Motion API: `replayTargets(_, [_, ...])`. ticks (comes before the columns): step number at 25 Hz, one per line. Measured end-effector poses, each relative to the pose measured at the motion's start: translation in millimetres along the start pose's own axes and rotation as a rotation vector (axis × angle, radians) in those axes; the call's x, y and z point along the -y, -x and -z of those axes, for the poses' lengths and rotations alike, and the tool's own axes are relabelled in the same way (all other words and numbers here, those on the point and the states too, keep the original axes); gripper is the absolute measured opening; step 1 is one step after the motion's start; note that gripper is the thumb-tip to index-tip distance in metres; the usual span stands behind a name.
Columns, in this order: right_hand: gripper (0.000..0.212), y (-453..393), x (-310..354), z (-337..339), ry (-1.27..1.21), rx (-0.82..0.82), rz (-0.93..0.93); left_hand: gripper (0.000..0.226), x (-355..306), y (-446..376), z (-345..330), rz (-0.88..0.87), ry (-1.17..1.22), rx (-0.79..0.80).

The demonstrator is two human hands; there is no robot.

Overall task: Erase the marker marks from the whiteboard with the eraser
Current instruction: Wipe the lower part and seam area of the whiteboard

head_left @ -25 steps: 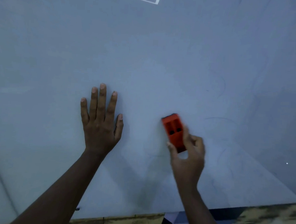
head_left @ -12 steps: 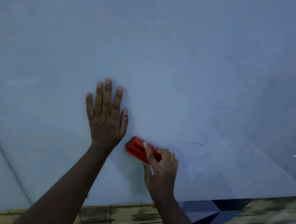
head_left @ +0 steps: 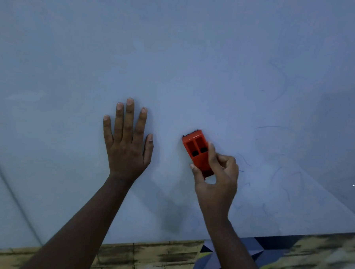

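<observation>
The whiteboard [head_left: 196, 63] fills most of the view, pale and dim. My left hand [head_left: 127, 144] lies flat on it with straight fingers spread. To its right, my right hand [head_left: 216, 177] pinches the lower end of an orange eraser [head_left: 197, 149] between thumb and fingers, its felt side against the board. Faint thin marker marks [head_left: 275, 127] curve across the board to the right of the eraser, with more faint strokes lower right.
The board's lower edge [head_left: 167, 241] runs across the bottom. Below it lies a worn yellowish tiled floor [head_left: 155, 258] with a blue geometric patterned patch [head_left: 227, 258]. A dark line crosses the board's left part [head_left: 9, 187].
My right hand has swept the eraser from beside my left wrist up and to the right, turning it nearly upright. The left hand stays flat in place.
</observation>
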State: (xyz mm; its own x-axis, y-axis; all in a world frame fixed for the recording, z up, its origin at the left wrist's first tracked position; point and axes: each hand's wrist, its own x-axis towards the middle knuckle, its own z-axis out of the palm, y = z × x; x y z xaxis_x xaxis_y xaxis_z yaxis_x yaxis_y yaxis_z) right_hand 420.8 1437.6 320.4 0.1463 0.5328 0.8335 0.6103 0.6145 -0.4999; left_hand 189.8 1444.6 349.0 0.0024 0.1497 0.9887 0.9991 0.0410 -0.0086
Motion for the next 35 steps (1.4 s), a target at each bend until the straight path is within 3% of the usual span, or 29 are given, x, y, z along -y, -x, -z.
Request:
replayTargets(3, [0.077, 9.7, 7.4, -7.8, 0.018, 0.037, 0.058, 0.063, 0.7, 4.7, -1.2, -0.007, -0.001, 0.003])
replayTargets(8, [0.083, 101.5, -23.7, -43.1, 0.375, 0.288, 0.373, 0.065, 1.5, 11.2, -2.8, -0.009, 0.0, -0.004])
replayTargets(14, [0.079, 128.2, -46.2, -41.8, 0.39, 0.352, 0.444, 0.065, 0.4, 21.6, -2.7, -0.003, 0.011, 0.013])
replayTargets(16, [0.072, 110.2, -41.8, -33.2, 0.317, 0.288, 0.389, 0.065, 0.3, 26.7, -2.7, -0.001, 0.015, 0.016])
replayTargets(21, [0.071, 47.8, -64.1, 17.1, 0.113, -0.008, -0.102, 0.065, 1.7, 40.2, -4.8, -0.013, 0.016, 0.033])
replayTargets(28, [0.06, 70.3, -78.1, 20.1, -0.104, -0.025, -0.376, 0.065, -0.1, 58.1, -6.8, 0.0, 0.016, 0.034])
replayTargets(31, [0.053, 58.4, -37.8, 2.1, -0.249, -0.041, -0.421, 0.066, 0.0, 61.4, -7.6, -0.005, 0.012, 0.029])
replayTargets(35, [0.051, 69.7, 8.5, -31.2, -0.171, 0.04, -0.287, 0.068, 0.2, 65.7, -6.5, -0.013, 0.02, 0.036])
